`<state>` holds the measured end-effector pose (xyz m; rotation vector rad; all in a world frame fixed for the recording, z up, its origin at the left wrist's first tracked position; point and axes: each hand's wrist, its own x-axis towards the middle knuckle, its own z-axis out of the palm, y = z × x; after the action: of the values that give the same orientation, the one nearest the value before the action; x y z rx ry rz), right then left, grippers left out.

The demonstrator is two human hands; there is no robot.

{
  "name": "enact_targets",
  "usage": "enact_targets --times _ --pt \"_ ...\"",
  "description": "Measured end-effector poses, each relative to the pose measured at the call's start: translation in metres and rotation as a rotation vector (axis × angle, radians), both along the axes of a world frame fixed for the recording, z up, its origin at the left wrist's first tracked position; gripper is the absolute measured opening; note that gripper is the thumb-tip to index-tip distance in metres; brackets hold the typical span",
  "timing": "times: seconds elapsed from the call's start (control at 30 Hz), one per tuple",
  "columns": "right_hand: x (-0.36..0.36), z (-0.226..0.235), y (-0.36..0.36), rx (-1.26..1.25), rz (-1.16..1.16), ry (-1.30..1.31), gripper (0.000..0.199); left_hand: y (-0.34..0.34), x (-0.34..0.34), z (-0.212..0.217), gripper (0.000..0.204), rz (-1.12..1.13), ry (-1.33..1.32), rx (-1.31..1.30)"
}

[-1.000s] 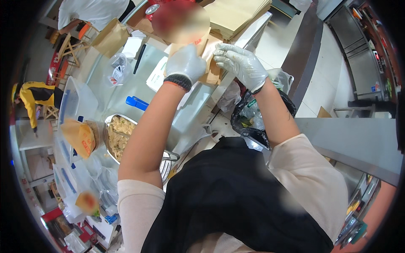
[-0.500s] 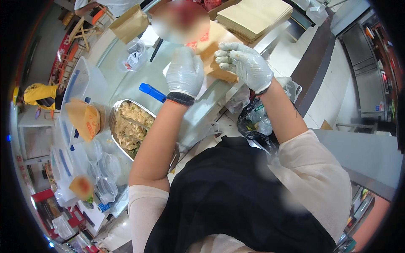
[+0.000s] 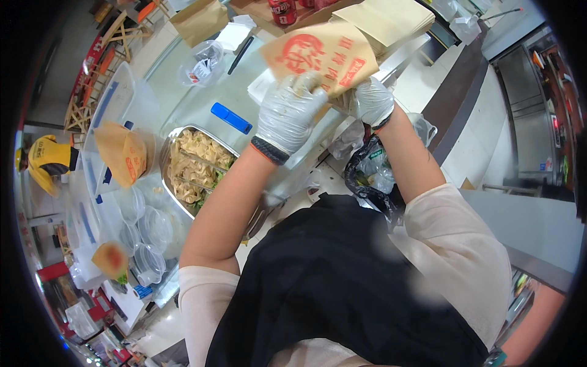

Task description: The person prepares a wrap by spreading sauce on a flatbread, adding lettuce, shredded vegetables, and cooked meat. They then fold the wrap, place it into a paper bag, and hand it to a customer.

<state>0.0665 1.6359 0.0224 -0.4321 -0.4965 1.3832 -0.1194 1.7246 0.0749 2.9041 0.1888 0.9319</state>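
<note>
A brown paper bag [image 3: 333,52] with red print is held up over the far end of the table. My left hand [image 3: 288,113], in a translucent white glove, has its fingers curled over the bag's lower left edge. The gloved right hand [image 3: 372,103] pinches the bag's lower right edge; its fingertips are partly hidden. Beneath the bag, some white paper [image 3: 260,85] shows beside my left hand. A blue oblong object [image 3: 231,117] lies left of that hand. Closer to me, a metal tray [image 3: 167,177] holds pale, flat noodle-like food [image 3: 195,160] with greens and metal tongs.
Stacked brown paper [image 3: 391,21] lies at the far right, beside a cardboard box with red cans [image 3: 283,11]. A black pen [image 3: 240,55] and clear plastic bowl [image 3: 203,63] sit farther left. Left are another paper bag [image 3: 124,153] and clear containers [image 3: 154,227]. A person in yellow [image 3: 49,158] stands beyond.
Both hands have closed on the paper bag, which is now raised and tilted with its print showing. My right hand has moved down from its raised, spread position.
</note>
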Motion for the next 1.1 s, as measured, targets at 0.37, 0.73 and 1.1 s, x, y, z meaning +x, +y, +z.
enact_targets --times 0.37,0.73,1.1 --pt "-0.063 0.009 0.026 0.087 -0.166 -0.718 0.047 0.020 -0.057 0.023 0.086 -0.171 -0.781 -1.543" --pt "-0.188 -0.001 0.061 0.527 -0.349 -1.517 0.053 0.015 -0.124 0.022 0.083 -0.276 -0.933 -1.858" --pt "-0.313 0.150 0.189 0.719 -0.185 -2.158 0.038 0.034 -0.213 0.055 0.083 -0.263 -1.353 -1.740"
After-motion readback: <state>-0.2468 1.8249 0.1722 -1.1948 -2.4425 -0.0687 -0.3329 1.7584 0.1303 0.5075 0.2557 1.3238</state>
